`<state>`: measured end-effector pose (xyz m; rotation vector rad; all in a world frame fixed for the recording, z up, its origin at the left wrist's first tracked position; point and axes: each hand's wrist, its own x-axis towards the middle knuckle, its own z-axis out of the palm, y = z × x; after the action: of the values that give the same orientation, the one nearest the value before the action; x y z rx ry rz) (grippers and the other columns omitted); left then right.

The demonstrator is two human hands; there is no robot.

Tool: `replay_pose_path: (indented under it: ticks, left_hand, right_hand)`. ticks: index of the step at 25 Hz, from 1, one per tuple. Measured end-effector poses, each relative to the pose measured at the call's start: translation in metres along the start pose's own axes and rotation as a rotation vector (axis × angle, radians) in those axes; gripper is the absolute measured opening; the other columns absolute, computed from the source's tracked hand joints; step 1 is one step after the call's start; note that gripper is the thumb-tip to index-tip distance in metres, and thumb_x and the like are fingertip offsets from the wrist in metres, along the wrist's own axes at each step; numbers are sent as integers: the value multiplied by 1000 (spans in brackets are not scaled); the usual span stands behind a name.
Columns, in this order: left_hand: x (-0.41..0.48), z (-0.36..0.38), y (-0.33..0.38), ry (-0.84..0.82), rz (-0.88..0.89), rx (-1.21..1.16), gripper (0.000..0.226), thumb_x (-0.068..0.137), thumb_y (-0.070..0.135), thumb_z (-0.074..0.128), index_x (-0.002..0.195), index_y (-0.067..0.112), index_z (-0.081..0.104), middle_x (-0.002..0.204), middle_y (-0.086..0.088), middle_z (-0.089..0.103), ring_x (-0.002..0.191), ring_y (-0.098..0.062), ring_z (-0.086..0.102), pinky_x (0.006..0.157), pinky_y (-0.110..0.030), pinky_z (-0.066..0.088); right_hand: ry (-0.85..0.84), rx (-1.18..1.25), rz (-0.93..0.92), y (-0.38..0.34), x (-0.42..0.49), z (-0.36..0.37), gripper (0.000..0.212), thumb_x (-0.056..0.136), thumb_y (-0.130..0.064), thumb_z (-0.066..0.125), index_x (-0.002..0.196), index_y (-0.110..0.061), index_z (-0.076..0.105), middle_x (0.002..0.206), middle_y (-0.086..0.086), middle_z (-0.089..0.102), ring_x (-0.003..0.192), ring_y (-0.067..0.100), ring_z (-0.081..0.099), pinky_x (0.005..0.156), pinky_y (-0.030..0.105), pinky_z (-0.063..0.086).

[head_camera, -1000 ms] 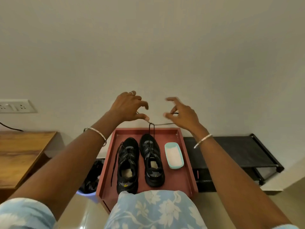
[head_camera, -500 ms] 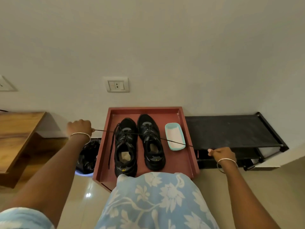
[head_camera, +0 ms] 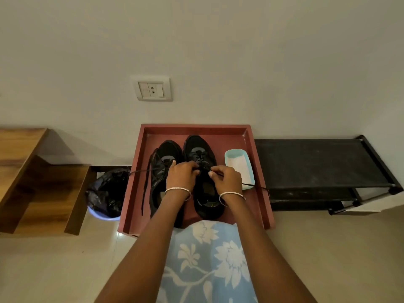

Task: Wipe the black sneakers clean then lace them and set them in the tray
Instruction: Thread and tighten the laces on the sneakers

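both black sneakers stand side by side in the red tray [head_camera: 194, 127], toes toward the wall; the left hand [head_camera: 181, 174] and right hand [head_camera: 228, 179] meet over the right sneaker [head_camera: 197, 147], a bangle on each wrist; the left hand's fingers [head_camera: 192, 166] are curled tight and pinch its lace [head_camera: 140, 171] at the eyelets; the right hand's fingers [head_camera: 215, 171] are curled too, nipping the same lace; one end trails left across the left sneaker [head_camera: 162, 158] and over the tray's rim, the other runs right past a teal dish [head_camera: 247, 158] in the tray; the left sneaker's own lace hangs loose down its outer side; a black rack [head_camera: 306, 162] stands right of the tray, a bin [head_camera: 107, 189] with a black bag to its left; a socket [head_camera: 152, 88] sits on the wall above
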<state>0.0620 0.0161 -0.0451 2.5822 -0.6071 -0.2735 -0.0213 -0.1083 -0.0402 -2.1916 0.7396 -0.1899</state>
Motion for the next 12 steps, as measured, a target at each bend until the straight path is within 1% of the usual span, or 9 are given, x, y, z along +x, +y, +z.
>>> replay_pose_path:
  ticks: [1, 2, 3, 4, 6, 8, 10, 12]
  left_hand:
    - [-4, 5, 0, 49, -40, -52, 16, 95, 24, 61, 103, 17, 72, 99, -7, 72, 94, -30, 66, 104, -46, 44]
    - [-9, 9, 1, 98, -82, -88, 14, 95, 26, 61, 97, 17, 72, 95, -6, 70, 88, -29, 66, 88, -44, 52]
    - [-14, 10, 4, 145, -125, -108, 14, 95, 28, 61, 93, 19, 72, 92, -4, 70, 84, -28, 66, 74, -40, 53]
    - [-18, 10, 7, 178, -169, -111, 14, 95, 30, 61, 90, 21, 71, 88, -3, 69, 81, -28, 66, 66, -37, 52]
    - [-16, 12, 12, 198, -265, -97, 13, 93, 29, 62, 85, 21, 69, 82, -4, 69, 78, -31, 66, 60, -34, 47]
    - [-9, 14, 15, 194, -355, -114, 11, 91, 26, 63, 83, 20, 69, 80, -6, 68, 78, -33, 65, 58, -32, 40]
    - [-5, 15, 17, 194, -406, -119, 10, 89, 23, 63, 83, 20, 70, 80, -6, 68, 79, -33, 64, 59, -32, 38]
    - [-2, 15, 18, 209, -420, -110, 9, 89, 23, 63, 84, 19, 70, 81, -7, 68, 79, -34, 64, 59, -32, 38]
  right_hand:
    - [19, 18, 12, 2, 3, 5, 15, 90, -23, 73, 101, -14, 77, 99, 4, 76, 92, 22, 70, 88, 34, 56]
    - [45, 39, 27, 6, 5, 10, 11, 89, -21, 74, 95, -13, 76, 93, 4, 76, 86, 21, 69, 84, 34, 56]
    - [68, 56, 42, 10, 6, 12, 8, 88, -19, 74, 91, -12, 76, 89, 4, 75, 81, 19, 67, 80, 32, 56]
    - [82, 65, 55, 11, 6, 13, 6, 89, -17, 74, 89, -12, 74, 87, 4, 74, 77, 16, 65, 76, 30, 54]
    - [91, 53, 80, 13, 9, 15, 4, 90, -14, 71, 88, -11, 72, 85, 3, 72, 75, 13, 60, 70, 23, 49]
    - [107, 23, 100, 17, 13, 17, 6, 91, -14, 70, 85, -12, 70, 79, -1, 68, 73, 13, 59, 63, 17, 44]
    - [125, -4, 109, 20, 16, 17, 8, 91, -14, 70, 83, -14, 69, 77, -2, 68, 72, 14, 61, 62, 17, 43]
    - [135, -31, 113, 22, 20, 17, 8, 90, -12, 70, 82, -15, 69, 78, 0, 70, 71, 13, 60, 59, 14, 37]
